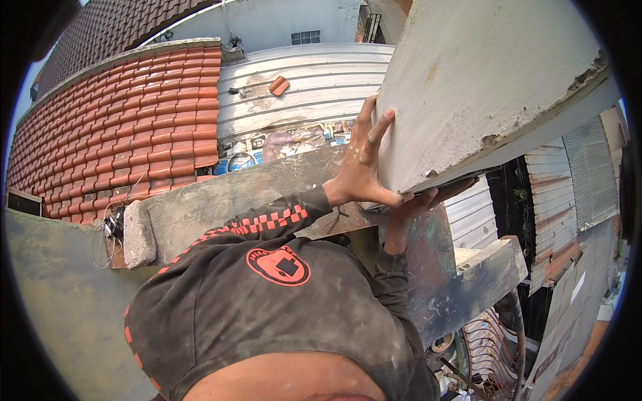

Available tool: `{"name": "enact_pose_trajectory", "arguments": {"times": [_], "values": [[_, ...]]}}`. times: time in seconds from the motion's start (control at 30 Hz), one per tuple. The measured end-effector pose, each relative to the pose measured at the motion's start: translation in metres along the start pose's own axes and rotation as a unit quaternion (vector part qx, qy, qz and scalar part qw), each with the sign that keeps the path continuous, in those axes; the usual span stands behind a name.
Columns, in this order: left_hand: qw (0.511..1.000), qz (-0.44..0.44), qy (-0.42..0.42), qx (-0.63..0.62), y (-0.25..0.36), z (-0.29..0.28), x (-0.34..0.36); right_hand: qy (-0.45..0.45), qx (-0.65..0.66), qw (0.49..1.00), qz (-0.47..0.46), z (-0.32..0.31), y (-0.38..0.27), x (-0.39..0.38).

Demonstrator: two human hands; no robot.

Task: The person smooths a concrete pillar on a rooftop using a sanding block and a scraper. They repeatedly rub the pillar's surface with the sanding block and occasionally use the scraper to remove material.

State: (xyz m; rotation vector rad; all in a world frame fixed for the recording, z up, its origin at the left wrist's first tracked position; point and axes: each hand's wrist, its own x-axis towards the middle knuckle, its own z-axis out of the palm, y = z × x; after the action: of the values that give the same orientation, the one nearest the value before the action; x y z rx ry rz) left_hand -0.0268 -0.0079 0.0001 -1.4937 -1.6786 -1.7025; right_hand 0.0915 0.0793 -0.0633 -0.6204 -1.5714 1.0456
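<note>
A pale grey plastered column point(468, 80) with chipped edges rises at the right. My left hand point(364, 160) presses on its near left face, fingers spread and thumb toward the lower corner, holding nothing. Below that corner, my right hand point(414, 206) reaches along the other face with its fingers stretched out. Between those fingers and the column lies a thin dark flat piece point(461, 182), seen edge-on, which the right hand holds against the surface. Its kind does not show. Both arms wear dark, dusty sleeves, the left one with red checks.
A weathered concrete ledge point(234, 184) runs below my hands, with a rough block point(139, 234) and tangled wire point(107, 234) at its left. Beyond lie an orange tiled roof point(127, 127) and metal sheeting point(321, 73). At the right, the view drops toward lower roofs point(555, 200).
</note>
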Motion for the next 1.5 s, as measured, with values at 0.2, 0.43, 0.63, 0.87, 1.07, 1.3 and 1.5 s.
{"name": "enact_pose_trajectory", "arguments": {"times": [0.2,0.43,0.63,0.87,1.07,1.3,1.5], "values": [[1.000,-0.004,0.000,0.002,-0.001,-0.001,-0.004,0.019,-0.100,0.989,-0.112,0.015,-0.026,-0.024],[1.000,-0.006,-0.001,0.000,0.000,-0.001,-0.002,-0.022,0.040,0.998,0.050,0.000,-0.002,-0.003],[1.000,-0.010,-0.004,0.002,0.001,-0.002,-0.006,-0.001,-0.041,0.997,-0.065,0.006,-0.005,-0.014],[1.000,-0.014,-0.005,0.002,-0.002,-0.002,-0.006,0.026,-0.197,0.958,-0.207,0.013,-0.022,-0.017],[0.999,-0.004,-0.047,0.018,0.001,-0.003,-0.002,0.003,0.015,1.000,-0.023,-0.006,0.027,0.000],[0.999,-0.002,-0.037,0.016,0.000,-0.008,0.001,0.044,-0.074,0.993,-0.082,0.010,-0.037,0.012],[1.000,0.000,-0.002,0.004,0.002,-0.002,0.000,0.014,-0.188,0.969,-0.157,0.011,-0.034,-0.021]]}}
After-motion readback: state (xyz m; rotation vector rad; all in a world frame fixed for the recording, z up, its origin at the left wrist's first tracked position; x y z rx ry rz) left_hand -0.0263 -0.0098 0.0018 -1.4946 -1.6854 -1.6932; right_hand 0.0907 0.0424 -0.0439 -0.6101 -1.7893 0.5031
